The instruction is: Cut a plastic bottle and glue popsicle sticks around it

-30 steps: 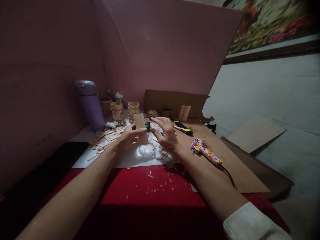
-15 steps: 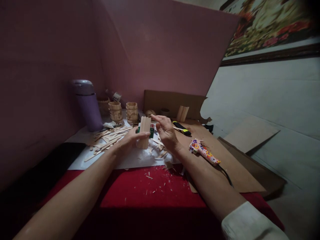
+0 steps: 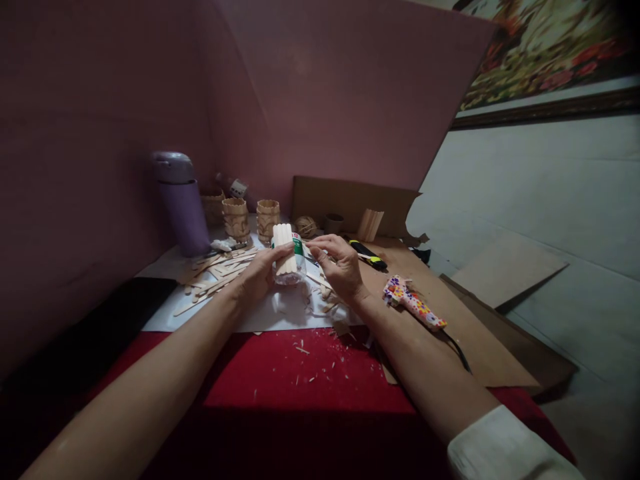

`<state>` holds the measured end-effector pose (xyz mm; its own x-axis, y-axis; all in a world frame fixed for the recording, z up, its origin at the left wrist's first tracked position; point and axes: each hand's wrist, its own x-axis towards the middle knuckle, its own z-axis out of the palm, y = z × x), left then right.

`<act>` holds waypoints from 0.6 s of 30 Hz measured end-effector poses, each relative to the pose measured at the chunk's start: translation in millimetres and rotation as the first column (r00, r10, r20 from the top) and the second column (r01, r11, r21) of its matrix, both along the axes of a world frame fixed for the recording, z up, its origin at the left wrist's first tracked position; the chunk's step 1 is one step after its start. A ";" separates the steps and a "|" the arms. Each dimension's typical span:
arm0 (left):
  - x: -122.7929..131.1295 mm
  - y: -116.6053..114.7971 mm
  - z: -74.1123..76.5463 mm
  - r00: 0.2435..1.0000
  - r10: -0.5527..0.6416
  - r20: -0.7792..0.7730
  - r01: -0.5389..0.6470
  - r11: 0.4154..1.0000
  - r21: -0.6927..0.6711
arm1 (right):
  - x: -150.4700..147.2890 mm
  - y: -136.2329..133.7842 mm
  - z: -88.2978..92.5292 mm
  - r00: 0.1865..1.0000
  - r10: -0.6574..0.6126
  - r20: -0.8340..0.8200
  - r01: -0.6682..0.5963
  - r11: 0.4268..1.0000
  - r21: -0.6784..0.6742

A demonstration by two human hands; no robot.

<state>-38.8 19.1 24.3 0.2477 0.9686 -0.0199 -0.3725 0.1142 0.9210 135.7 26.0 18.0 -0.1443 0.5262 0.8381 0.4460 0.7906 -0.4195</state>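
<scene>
My left hand [image 3: 263,270] is closed around a cut plastic bottle [image 3: 299,263] with a green and white label. Several craft sticks [image 3: 283,250] stand side by side along the bottle's near wall, under my left thumb. Just right of the bottle, my right hand [image 3: 340,265] has its thumb and fingers drawn together in a pinch; what lies between the fingertips, if anything, is too small to make out. Loose craft sticks [image 3: 220,280] lie in a heap on white paper [image 3: 160,317] to the left of my left hand.
A purple flask [image 3: 183,207] stands at the back left, near stick-covered cups [image 3: 236,219]. Behind my hands are a twine ball [image 3: 305,227] and another stick panel [image 3: 371,225]. At right, a box cutter [image 3: 369,255] and a flower-patterned glue gun [image 3: 413,303] lie on cardboard [image 3: 480,353].
My left hand has tilted and turned the bottle, so more of its label shows. My right hand's outstretched fingers have come down and curled into a pinch beside it.
</scene>
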 end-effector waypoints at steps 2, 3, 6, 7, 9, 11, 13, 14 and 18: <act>-0.4 1.3 -0.9 0.999 0.038 -0.028 -0.038 0.999 0.014 | -2.1 -5.1 1.3 0.997 0.050 0.055 -0.053 0.998 0.046; -0.5 2.4 -2.2 0.997 0.059 -0.046 -0.058 0.998 0.023 | -3.3 -7.6 1.6 0.994 0.059 0.095 -0.066 0.995 0.071; -0.3 6.6 -8.2 0.991 0.115 -0.075 -0.109 0.991 0.076 | -8.1 -13.4 0.8 0.979 0.009 0.204 -0.038 0.990 0.139; 0.0 7.7 -10.1 0.990 0.125 -0.073 -0.117 0.988 0.100 | -9.8 -14.7 0.1 0.974 -0.017 0.226 -0.019 0.987 0.158; 0.9 8.7 -12.2 0.990 0.133 -0.054 -0.125 0.983 0.132 | -12.7 -16.3 -1.4 0.968 -0.060 0.243 0.014 0.982 0.188; 2.0 7.4 -11.4 0.991 0.126 -0.046 -0.120 0.985 0.122 | -14.2 -16.4 -2.4 0.965 -0.084 0.249 0.033 0.979 0.203; 3.0 4.7 -8.7 0.992 0.118 -0.047 -0.113 0.989 0.090 | -14.2 -15.4 -2.8 0.964 -0.092 0.251 0.043 0.980 0.192; 3.4 3.4 -7.2 0.992 0.116 -0.051 -0.112 0.991 0.076 | -13.6 -14.7 -2.8 0.963 -0.094 0.252 0.049 0.983 0.178; 3.7 2.5 -5.0 0.989 0.144 -0.044 -0.140 0.988 0.072 | -11.4 -12.5 -3.3 0.957 -0.087 0.276 0.055 0.991 0.121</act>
